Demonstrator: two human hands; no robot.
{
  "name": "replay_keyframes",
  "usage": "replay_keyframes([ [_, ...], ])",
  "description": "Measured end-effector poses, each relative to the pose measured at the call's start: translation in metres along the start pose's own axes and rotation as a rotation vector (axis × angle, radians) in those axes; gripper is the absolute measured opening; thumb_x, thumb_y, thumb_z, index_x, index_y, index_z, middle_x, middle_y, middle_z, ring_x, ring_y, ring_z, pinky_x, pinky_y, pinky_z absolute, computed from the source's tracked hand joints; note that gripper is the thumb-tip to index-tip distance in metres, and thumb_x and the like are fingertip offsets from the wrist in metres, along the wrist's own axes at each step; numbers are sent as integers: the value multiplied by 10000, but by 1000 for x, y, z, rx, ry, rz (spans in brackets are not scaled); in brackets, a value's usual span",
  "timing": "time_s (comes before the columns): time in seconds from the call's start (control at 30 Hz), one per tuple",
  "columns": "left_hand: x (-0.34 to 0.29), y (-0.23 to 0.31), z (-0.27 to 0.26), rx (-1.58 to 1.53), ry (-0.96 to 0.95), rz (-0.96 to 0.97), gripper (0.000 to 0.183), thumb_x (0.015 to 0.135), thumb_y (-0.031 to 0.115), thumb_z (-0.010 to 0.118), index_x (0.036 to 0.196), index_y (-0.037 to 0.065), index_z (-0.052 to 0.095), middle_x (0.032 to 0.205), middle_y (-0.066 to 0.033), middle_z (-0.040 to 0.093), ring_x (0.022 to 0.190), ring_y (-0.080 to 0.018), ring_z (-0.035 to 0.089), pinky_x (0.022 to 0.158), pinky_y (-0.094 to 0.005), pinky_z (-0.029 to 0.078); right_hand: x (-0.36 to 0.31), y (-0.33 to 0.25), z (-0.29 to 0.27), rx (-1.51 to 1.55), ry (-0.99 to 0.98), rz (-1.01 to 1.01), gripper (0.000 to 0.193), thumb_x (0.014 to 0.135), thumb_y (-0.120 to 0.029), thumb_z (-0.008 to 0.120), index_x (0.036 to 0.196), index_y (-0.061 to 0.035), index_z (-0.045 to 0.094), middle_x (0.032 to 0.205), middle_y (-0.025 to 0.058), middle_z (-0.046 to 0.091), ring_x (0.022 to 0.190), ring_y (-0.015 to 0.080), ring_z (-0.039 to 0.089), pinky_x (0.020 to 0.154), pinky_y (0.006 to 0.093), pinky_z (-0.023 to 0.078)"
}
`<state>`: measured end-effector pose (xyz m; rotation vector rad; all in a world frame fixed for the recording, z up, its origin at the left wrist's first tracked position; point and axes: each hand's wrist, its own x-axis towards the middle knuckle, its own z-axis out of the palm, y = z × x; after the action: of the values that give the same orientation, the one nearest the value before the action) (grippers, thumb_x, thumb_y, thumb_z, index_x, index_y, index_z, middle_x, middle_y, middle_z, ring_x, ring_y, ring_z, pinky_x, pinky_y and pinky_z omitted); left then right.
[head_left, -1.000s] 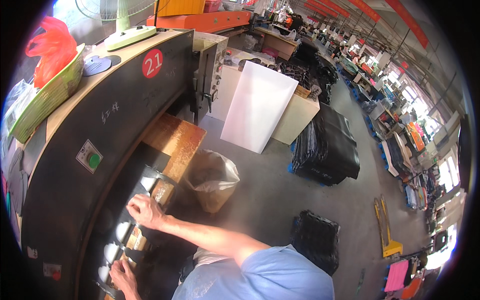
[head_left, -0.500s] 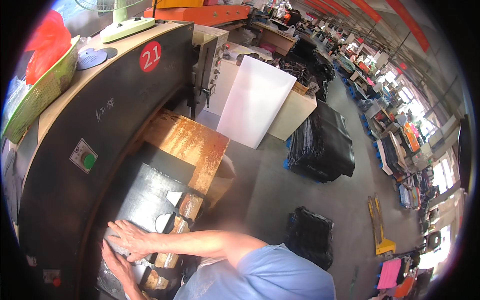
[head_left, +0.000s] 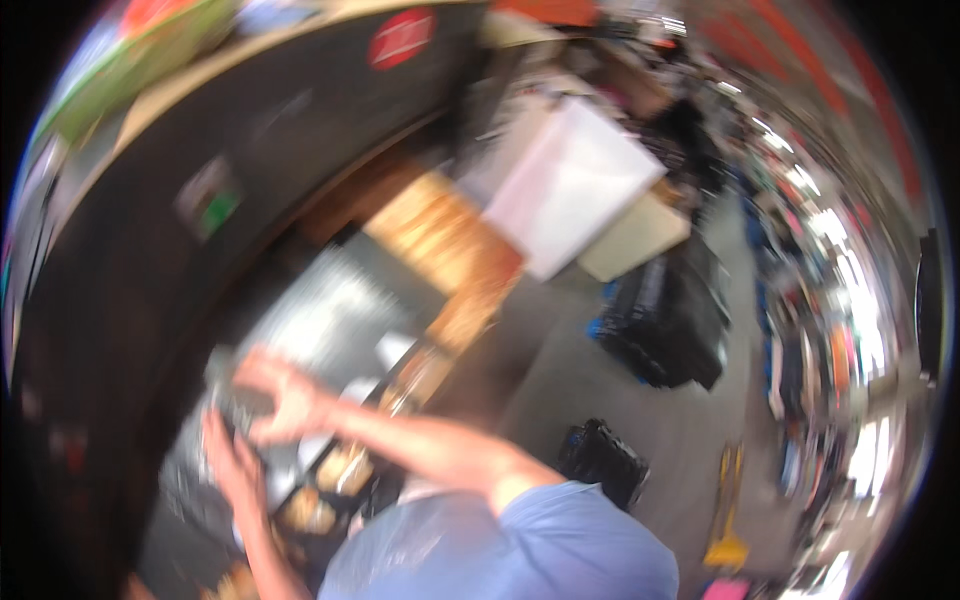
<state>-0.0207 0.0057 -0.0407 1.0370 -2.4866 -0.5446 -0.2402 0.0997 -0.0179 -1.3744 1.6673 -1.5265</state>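
Observation:
Blur softens the whole view. My right hand [head_left: 290, 400] is over the shiny dark sheet [head_left: 320, 300] on the machine bed, fingers and thumb spread apart. A dark patch shows between them; I cannot make out whether it is a separate thing. Just nearer, my left hand [head_left: 232, 462] has its fingers stretched out along the sheet, apart from the right hand. A small greyish shape [head_left: 220, 365] is beside the right fingertips, too smeared to name. White cut-out shapes [head_left: 395, 350] show along the sheet's right side.
The machine's dark front panel [head_left: 300, 120] with a green button [head_left: 217, 212] rises on the left. A rusty-brown board [head_left: 440, 235] borders the bed. Beyond are a white panel [head_left: 580, 185], black stacks [head_left: 670, 320] and a yellow pallet truck [head_left: 728, 545].
The view has swung, shifting the surroundings. My right hand has gone from flat on the sheet to fingers and thumb spread wide. My left hand still has its fingers stretched out.

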Motion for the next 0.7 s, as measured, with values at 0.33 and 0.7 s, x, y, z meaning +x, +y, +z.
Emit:
replay_keyframes([
  [0.33, 19, -2, -34, 53, 180, 103, 578, 960, -20, 683, 1524, 5, 560, 1430, -342, 643, 1381, -485, 603, 1199, -549, 468, -7, -10, -90, -431, 135, 86, 800, 716, -230, 951, 1424, 16, 672, 1572, 243, 548, 1420, 377, 556, 1193, 468, 460],
  [0.7, 19, -1, -46, 46, 157, 33, 575, 958, -24, 682, 1521, 30, 581, 1458, -329, 632, 1390, -472, 602, 1207, -527, 467, 16, -13, -34, -674, -73, -249, 735, 629, -266, 927, 1295, -9, 750, 1485, 307, 544, 1266, 458, 564, 1021, 552, 528],
])
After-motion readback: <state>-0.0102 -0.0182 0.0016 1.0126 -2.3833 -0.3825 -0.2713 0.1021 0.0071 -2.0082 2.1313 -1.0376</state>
